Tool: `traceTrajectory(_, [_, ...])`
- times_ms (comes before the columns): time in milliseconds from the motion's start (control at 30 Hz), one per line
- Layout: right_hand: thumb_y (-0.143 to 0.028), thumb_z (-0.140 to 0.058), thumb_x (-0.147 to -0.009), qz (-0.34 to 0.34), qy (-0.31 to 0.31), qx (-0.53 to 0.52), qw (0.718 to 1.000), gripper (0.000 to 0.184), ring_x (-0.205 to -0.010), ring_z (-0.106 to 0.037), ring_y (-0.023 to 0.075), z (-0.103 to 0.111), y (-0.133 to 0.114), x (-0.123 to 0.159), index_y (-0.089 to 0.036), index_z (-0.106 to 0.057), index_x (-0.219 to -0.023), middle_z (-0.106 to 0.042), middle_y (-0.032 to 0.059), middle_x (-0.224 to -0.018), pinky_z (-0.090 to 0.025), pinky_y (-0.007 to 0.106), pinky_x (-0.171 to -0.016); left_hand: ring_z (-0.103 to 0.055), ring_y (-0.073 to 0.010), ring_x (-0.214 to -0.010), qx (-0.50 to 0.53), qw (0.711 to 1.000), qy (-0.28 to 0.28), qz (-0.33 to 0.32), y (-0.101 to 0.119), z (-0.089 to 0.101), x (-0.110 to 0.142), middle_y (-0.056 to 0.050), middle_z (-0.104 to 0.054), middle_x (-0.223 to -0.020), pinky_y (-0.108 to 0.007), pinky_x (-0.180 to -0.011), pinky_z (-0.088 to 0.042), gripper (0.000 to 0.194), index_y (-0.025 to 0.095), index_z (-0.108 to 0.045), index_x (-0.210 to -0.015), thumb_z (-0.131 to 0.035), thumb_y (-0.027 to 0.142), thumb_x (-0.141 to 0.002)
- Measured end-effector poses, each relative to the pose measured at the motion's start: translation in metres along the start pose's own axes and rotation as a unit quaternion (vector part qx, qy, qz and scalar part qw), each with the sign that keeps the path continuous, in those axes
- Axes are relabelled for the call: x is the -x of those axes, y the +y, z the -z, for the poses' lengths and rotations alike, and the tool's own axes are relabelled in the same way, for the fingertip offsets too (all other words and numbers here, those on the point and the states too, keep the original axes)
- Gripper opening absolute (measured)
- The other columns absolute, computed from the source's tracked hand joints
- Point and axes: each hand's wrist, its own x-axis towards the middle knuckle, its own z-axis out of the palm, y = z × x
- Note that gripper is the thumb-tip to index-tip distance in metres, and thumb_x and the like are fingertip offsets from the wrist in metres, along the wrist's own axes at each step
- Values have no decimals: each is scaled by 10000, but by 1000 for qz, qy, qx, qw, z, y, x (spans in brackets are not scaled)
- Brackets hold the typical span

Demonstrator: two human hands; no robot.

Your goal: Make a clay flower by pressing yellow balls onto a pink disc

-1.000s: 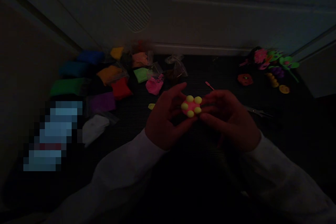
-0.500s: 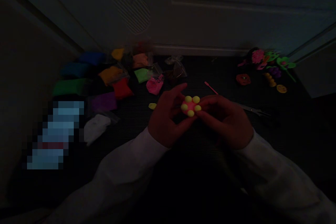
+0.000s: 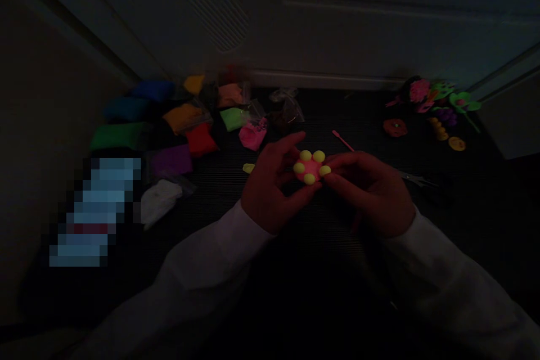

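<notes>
A pink clay piece [image 3: 311, 169] ringed with several small yellow balls sits in my left hand [image 3: 268, 188]. The thumb and fingers there curve around its left and lower sides, with the index finger raised above. From the right, my right hand [image 3: 377, 191] pinches the yellow clay ball [image 3: 324, 171] on that side between thumb and fingertips. This ball sits a little farther out than the others; whether it touches the pink piece is unclear. A yellow clay scrap [image 3: 248, 168] lies on the dark table just left of my left hand.
Bags of coloured clay, such as the purple one [image 3: 171, 160] and white one [image 3: 160, 202], lie at left, beside a pixelated bright screen [image 3: 95, 211]. Behind my hands lies a pink tool [image 3: 342, 140]. Scissors [image 3: 417, 180] and clay flowers [image 3: 422, 93] are at right.
My right hand has moved slightly rightward, and the pinched yellow ball sits farther out from the pink piece. The whole view has shifted slightly.
</notes>
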Motion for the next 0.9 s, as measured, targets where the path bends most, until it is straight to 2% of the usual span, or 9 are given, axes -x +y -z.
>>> traceTrajectory(300, [-261,-620,-692,-17,18,-28,999,167,-698,-626,91,2,-2,0,-216,-564,-843,-664,-4,-844,-519,216,-639,-530,-191,-944,17,1000,5,21,0,1,1,-38,-450,-1046,-313,-756,-518,660,298,-399,-1193,-668,157,-607])
traceTrajectory(500, [-240,-629,-685,14,14,13,1000,178,-778,-619,103,1,-2,0,-212,-576,-853,-648,7,-888,-521,231,-716,-545,-203,-957,28,999,2,25,-1,0,1,-43,-461,-1076,-338,-774,-517,654,291,-394,-1194,-662,152,-614])
traceTrajectory(900, [-233,-596,-712,73,9,111,991,180,-833,-601,127,2,2,2,-216,-565,-888,-621,22,-917,-504,261,-739,-547,-185,-978,37,999,-9,18,-2,0,0,-38,-463,-1074,-310,-779,-528,631,285,-393,-1183,-653,144,-626])
